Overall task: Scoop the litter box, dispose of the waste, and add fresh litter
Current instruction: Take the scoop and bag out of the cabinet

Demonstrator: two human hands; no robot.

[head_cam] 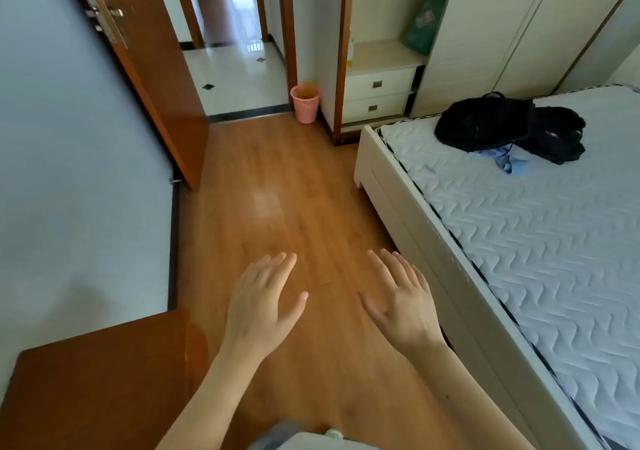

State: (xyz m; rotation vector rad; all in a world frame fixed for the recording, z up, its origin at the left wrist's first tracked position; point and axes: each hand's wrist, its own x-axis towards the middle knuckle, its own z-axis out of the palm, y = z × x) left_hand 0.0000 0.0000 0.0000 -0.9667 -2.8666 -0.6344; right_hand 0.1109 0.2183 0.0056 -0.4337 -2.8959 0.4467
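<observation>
Well, we stand in a bedroom, and the largest thing we see is the wooden floor [277,186], running from our feet to the doorway. At our right is the bed [398,214], with a white frame and a bare quilted mattress [540,241]. On the far part of the mattress lie a black bag [485,120] and, touching it, a heap of black clothes [557,137], with a piece of blue cloth [512,163] between them at the near side. Behind the bed stands a cream wardrobe [485,33], and beside it two drawers [379,96] under an open shelf. At our left the brown door [149,68] stands open against the wall. Near our left arm is the corner of a brown cabinet [104,380]. A pink waste basket [305,103] stands on the floor beside the doorway, well apart from us. We see no litter box, scoop or litter in this view. Our left hand [263,304] and right hand [401,300] hover above the floor, palms down, fingers spread and released, grasping nothing.
</observation>
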